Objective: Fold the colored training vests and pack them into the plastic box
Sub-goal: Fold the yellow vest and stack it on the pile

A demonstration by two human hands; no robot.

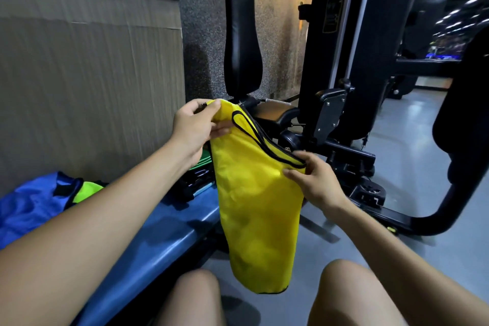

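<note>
**Yellow vest held in the air, fold at risk of slipping**

At the centre of the frame, the yellow vest (254, 193) hung lengthwise between both hands, its black-trimmed top edge slanting from upper left down to the right and its hem dangling above the floor between the person's knees.

The main risk, as I judged it, was the fabric itself: thin and slick-looking, it hung with nothing under it, so the layers could slide apart and the halves lose their alignment before any fold was set. The slanted top edge suggested the corners were not level, which could give a crooked fold. If either pinch let go, the vest would likely drop to the floor rather than onto the blue bench (169, 222) at the left. No plastic box could be made out for certain; dark objects lay on the bench behind the left forearm, too blurred to name, so packing might call for an awkward reach.

The left hand (195, 130) had its grip clenched on the upper left corner of the vest, fingers curled over the edge. The right hand (315, 180) pinched the lower right end of the trim between thumb and fingers. Neither hand was released.

A blue vest (29, 206) and a bright green one (87, 189) lay heaped at the lower left on the bench, not yet folded.
</note>
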